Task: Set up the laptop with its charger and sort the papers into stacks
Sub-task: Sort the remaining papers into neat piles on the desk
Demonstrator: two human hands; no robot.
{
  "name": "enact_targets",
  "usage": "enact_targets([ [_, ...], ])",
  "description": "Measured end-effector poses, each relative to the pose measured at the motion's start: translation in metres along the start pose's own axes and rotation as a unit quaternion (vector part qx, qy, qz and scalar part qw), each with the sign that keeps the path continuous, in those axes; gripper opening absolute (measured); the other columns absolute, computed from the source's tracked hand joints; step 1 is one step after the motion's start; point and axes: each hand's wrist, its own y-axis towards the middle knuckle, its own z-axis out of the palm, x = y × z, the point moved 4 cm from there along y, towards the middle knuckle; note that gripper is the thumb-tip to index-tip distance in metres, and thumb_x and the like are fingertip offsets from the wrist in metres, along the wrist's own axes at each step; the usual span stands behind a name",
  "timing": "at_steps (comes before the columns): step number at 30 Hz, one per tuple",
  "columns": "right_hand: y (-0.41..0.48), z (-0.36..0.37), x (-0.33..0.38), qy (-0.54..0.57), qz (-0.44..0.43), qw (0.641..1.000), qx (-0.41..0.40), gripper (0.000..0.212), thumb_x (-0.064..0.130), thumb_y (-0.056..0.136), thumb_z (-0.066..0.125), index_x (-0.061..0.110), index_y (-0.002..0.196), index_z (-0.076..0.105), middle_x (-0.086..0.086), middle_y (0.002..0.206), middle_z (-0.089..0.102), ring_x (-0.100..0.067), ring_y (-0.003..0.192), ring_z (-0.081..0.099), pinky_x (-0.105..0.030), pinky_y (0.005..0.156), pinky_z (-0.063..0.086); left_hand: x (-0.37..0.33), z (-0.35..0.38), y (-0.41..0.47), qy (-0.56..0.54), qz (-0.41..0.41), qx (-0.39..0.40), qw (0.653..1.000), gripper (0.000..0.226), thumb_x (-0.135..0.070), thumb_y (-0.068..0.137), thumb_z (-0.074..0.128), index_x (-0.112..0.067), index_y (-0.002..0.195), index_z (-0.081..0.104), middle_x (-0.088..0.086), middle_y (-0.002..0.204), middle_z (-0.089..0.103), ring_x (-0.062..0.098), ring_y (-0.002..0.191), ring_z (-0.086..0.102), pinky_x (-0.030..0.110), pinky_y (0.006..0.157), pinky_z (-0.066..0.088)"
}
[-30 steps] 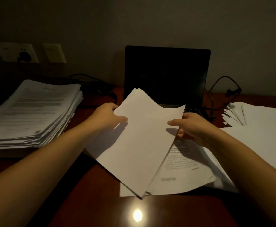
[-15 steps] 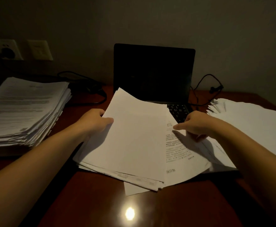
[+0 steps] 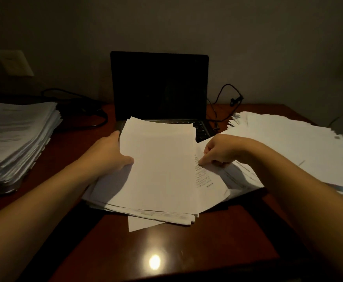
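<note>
Two bare hands work a stack of papers (image 3: 158,176) that I see lying mid-desk (image 3: 166,247): the left hand (image 3: 113,153) grips its left edge, thumb on top, and the right hand (image 3: 221,151), fingers curled, pinches a printed sheet (image 3: 209,186) poking out from under its right side. Farther back, a tall pile (image 3: 13,139) sits at the left and a fanned spread of sheets (image 3: 288,143) at the right. Behind stands the open laptop (image 3: 159,86), screen dark, keyboard partly under the stack, a black cable (image 3: 220,98) looping beside its right edge.
</note>
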Motion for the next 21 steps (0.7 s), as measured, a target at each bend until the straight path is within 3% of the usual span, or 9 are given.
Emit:
enact_targets([
  [3, -0.006, 0.0, -0.002, 0.065, -0.01, 0.997, -0.037, 0.011, 0.023, 0.092, 0.069, 0.013, 0.092, 0.064, -0.01, 0.101, 0.066, -0.022, 0.084, 0.064, -0.031, 0.069, 0.06, -0.007, 0.007, -0.002, -0.044, -0.007, 0.021, 0.999, 0.054, -0.029, 0.083, 0.08, -0.015, 0.129, 0.055, 0.004, 0.122, 0.064, 0.025, 0.102, 0.062, 0.031, 0.075, 0.049],
  [5, -0.009, -0.005, -0.006, 0.088, -0.006, 0.993, -0.078, 0.008, 0.018, 0.095, 0.065, 0.012, 0.099, 0.063, -0.011, 0.106, 0.064, -0.027, 0.094, 0.062, -0.032, 0.073, 0.055, -0.008, 0.01, -0.004, -0.063, -0.015, 0.029, 0.997, 0.052, -0.03, 0.081, 0.081, -0.015, 0.126, 0.06, 0.004, 0.107, 0.068, 0.023, 0.089, 0.063, 0.031, 0.065, 0.047],
  [6, -0.011, -0.009, -0.008, 0.096, -0.009, 0.99, -0.1, 0.009, 0.018, 0.096, 0.063, 0.012, 0.102, 0.064, -0.011, 0.106, 0.064, -0.027, 0.097, 0.061, -0.032, 0.076, 0.054, -0.008, 0.012, -0.003, -0.068, -0.022, 0.029, 0.997, 0.058, -0.032, 0.08, 0.082, -0.015, 0.131, 0.059, 0.007, 0.11, 0.067, 0.025, 0.092, 0.063, 0.031, 0.066, 0.046],
  [9, -0.019, -0.019, -0.016, 0.14, -0.042, 0.979, -0.143, 0.01, 0.027, 0.1, 0.057, 0.018, 0.1, 0.061, -0.003, 0.099, 0.061, -0.018, 0.085, 0.055, -0.027, 0.063, 0.043, -0.015, 0.017, -0.004, -0.122, -0.025, 0.013, 0.992, 0.065, -0.025, 0.084, 0.081, -0.013, 0.141, 0.052, 0.011, 0.11, 0.065, 0.029, 0.096, 0.062, 0.029, 0.069, 0.045],
  [11, -0.02, -0.024, -0.022, 0.159, -0.057, 0.972, -0.165, 0.013, 0.033, 0.1, 0.056, 0.021, 0.1, 0.061, 0.001, 0.1, 0.06, -0.016, 0.084, 0.055, -0.03, 0.068, 0.041, -0.024, 0.021, -0.003, -0.161, -0.004, -0.009, 0.987, 0.073, -0.02, 0.085, 0.08, -0.018, 0.148, 0.042, 0.012, 0.108, 0.065, 0.029, 0.094, 0.062, 0.033, 0.071, 0.047],
  [13, -0.019, -0.027, -0.03, 0.152, -0.052, 0.968, -0.194, 0.015, 0.032, 0.099, 0.058, 0.018, 0.1, 0.063, -0.001, 0.1, 0.063, -0.017, 0.085, 0.056, -0.034, 0.072, 0.043, -0.031, 0.024, 0.0, -0.182, 0.021, -0.027, 0.983, 0.078, -0.018, 0.086, 0.079, -0.025, 0.151, 0.036, 0.005, 0.121, 0.061, 0.026, 0.098, 0.061, 0.033, 0.076, 0.049],
  [15, -0.017, -0.03, -0.043, 0.107, -0.025, 0.972, -0.208, 0.017, 0.03, 0.095, 0.062, 0.014, 0.097, 0.067, -0.005, 0.097, 0.066, -0.02, 0.086, 0.059, -0.035, 0.075, 0.051, -0.041, 0.028, 0.004, -0.19, 0.042, -0.036, 0.98, 0.071, -0.011, 0.087, 0.076, -0.025, 0.148, 0.043, -0.005, 0.129, 0.053, 0.02, 0.103, 0.057, 0.031, 0.081, 0.046],
  [17, -0.013, -0.035, -0.062, 0.088, 0.028, 0.971, -0.222, 0.023, 0.036, 0.093, 0.064, 0.014, 0.097, 0.067, -0.005, 0.095, 0.066, -0.025, 0.095, 0.059, -0.043, 0.089, 0.053, -0.049, 0.033, 0.008, -0.185, 0.059, -0.037, 0.98, 0.059, -0.006, 0.089, 0.072, -0.022, 0.142, 0.054, -0.001, 0.132, 0.057, 0.022, 0.112, 0.058, 0.032, 0.087, 0.049],
  [21, -0.014, -0.046, -0.104, 0.096, 0.148, 0.947, -0.268, 0.04, 0.049, 0.089, 0.065, 0.014, 0.107, 0.06, -0.011, 0.117, 0.06, -0.028, 0.105, 0.054, -0.047, 0.097, 0.049, -0.058, 0.044, 0.011, -0.182, 0.059, -0.047, 0.98, 0.039, -0.002, 0.093, 0.066, -0.018, 0.129, 0.067, 0.001, 0.129, 0.065, 0.02, 0.12, 0.058, 0.038, 0.104, 0.05],
])
